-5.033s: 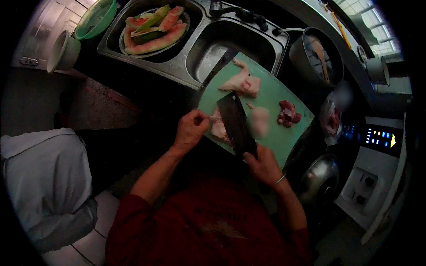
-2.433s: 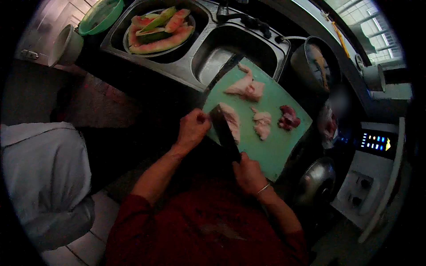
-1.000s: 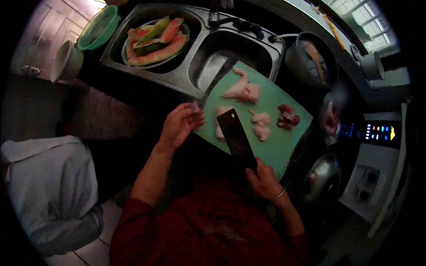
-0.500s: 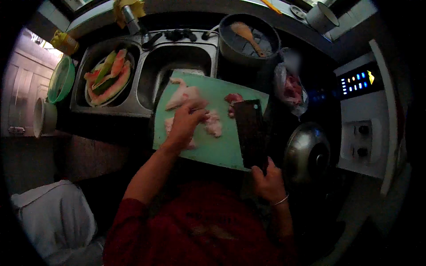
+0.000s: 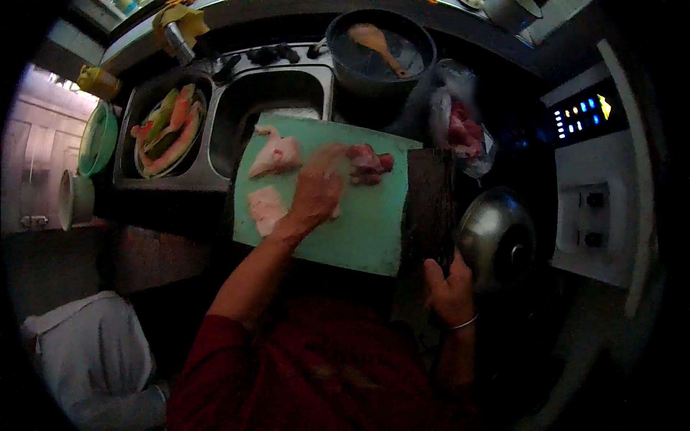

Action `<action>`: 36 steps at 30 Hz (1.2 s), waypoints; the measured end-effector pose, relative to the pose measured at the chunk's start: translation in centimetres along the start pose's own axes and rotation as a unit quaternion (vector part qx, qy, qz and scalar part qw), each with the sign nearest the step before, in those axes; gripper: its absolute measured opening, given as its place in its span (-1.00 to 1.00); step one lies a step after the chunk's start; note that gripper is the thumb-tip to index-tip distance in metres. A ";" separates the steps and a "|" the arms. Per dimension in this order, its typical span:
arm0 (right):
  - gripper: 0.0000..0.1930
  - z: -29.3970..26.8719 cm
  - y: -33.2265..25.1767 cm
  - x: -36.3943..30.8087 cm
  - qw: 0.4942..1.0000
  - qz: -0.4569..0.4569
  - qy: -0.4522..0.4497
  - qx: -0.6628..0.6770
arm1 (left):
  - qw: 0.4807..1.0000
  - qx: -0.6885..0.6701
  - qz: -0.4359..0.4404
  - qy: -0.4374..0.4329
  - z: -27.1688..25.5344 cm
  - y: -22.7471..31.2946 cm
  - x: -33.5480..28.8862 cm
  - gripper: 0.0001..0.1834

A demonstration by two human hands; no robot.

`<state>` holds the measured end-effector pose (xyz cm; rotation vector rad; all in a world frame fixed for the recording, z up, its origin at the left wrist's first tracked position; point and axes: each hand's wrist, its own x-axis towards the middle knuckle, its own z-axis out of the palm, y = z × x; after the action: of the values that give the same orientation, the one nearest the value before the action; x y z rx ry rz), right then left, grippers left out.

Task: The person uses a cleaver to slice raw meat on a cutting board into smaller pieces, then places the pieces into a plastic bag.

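A green cutting board [image 5: 359, 237] lies in front of me with raw meat on it. My right hand [image 5: 450, 289] grips a dark, wide-bladed cleaver [image 5: 429, 205] by its handle, with the blade by the board's right edge. Over the middle of the board is my left hand [image 5: 318, 190], its fingers smeared by motion. Part of a pale piece shows under it. Left of that hand are a pale chicken piece [image 5: 277, 155] and a flat pale piece [image 5: 266, 207]. Just right of its fingers sits a cluster of redder meat pieces [image 5: 369, 165].
Behind the board is a double sink [image 5: 269, 90], with watermelon rinds [image 5: 172, 147] on a plate in its left basin. A pot [image 5: 352, 80] with a wooden paddle [image 5: 379, 47] stands behind. Bagged meat [image 5: 463, 129] and a domed metal lid [image 5: 496, 233] are at the right.
My left hand has swept right across the board toward the redder meat, now largely covering the pale piece there. My right hand has moved the cleaver to the right, off the meat side.
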<state>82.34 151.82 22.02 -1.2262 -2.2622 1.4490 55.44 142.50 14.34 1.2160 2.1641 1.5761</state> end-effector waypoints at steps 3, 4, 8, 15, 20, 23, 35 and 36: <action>-0.55 1.1 1.1 0.6 0.999 -0.021 -0.008 -0.032 | 0.993 0.001 -0.078 0.086 -4.6 -2.1 -2.6 -0.62; -0.54 1.3 0.9 1.0 0.999 -0.015 -0.027 -0.031 | 0.986 0.017 -0.125 0.106 -6.2 -2.5 -3.9 -0.64; -0.53 3.4 0.4 2.5 0.985 -0.107 -0.081 -0.109 | 0.959 0.087 -0.228 0.142 -9.2 -2.0 -10.7 -0.61; -0.72 8.8 -0.1 4.0 0.938 -0.174 -0.228 -0.193 | 0.945 0.290 -0.116 0.100 -5.2 -1.5 -14.4 -0.35; -0.78 10.9 -0.5 3.9 0.923 -0.153 -0.264 -0.233 | 0.942 0.305 -0.098 0.098 -5.3 -2.7 -12.7 -0.30; -0.77 11.5 -0.2 4.0 0.922 -0.158 -0.269 -0.231 | 0.932 0.343 -0.088 0.077 -5.5 -5.0 -12.4 -0.37; -0.78 11.2 0.3 5.4 0.954 -0.084 -0.224 -0.182 | 0.991 0.085 -0.030 0.096 -10.2 -6.2 -9.0 -0.68; -0.78 11.2 0.2 5.4 0.952 -0.087 -0.225 -0.186 | 0.995 0.063 -0.035 0.071 -10.5 -5.7 -8.9 -0.67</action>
<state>72.91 148.29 14.81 -0.7973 -2.9709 1.3880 52.19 128.34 11.07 1.0781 2.3999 1.5638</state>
